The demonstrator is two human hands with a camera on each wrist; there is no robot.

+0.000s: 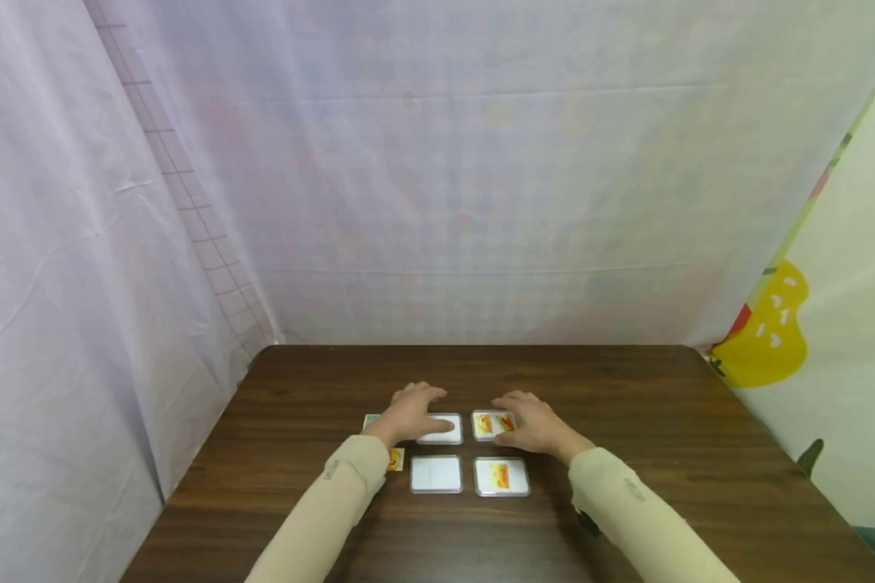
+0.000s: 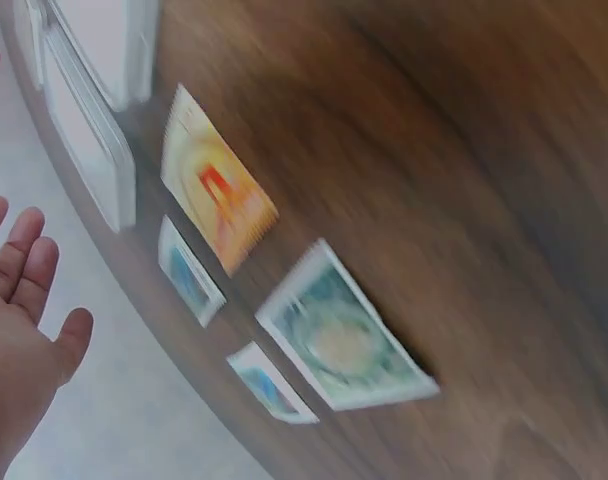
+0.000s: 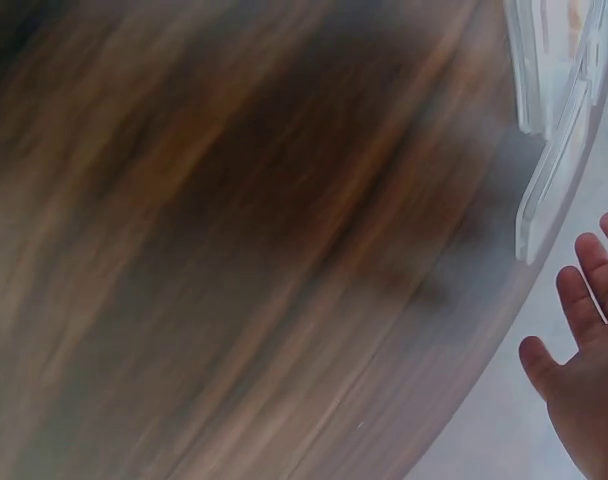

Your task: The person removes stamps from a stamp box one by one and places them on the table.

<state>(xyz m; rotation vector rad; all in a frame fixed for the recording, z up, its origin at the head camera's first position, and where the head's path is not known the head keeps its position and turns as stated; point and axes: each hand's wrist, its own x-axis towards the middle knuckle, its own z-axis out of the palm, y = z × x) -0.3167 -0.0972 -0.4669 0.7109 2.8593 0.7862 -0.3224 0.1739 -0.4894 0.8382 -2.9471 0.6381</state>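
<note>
My left hand [image 1: 411, 413] hovers at the far-left clear case [image 1: 448, 438], its thumb overlapping the white inside and its fingers loosely extended. Across from it, my right hand [image 1: 535, 423] spans the right side of the far-right case [image 1: 485, 425], which shows two orange pictures; thumb and fingers are apart. Closer to me lie a plain white case [image 1: 436, 476] and a case with one orange picture [image 1: 501, 478]. In the left wrist view, an orange card [image 2: 214, 185] and a green card [image 2: 339, 335] lie loose on the table, beside the left hand.
Two small bluish cards [image 2: 189, 275] sit near the loose ones in the left wrist view. Everything lies on a dark wooden table [image 1: 612, 389]. White curtains [image 1: 481, 202] hang behind and to the left, and a patterned cloth [image 1: 831, 421] hangs on the right.
</note>
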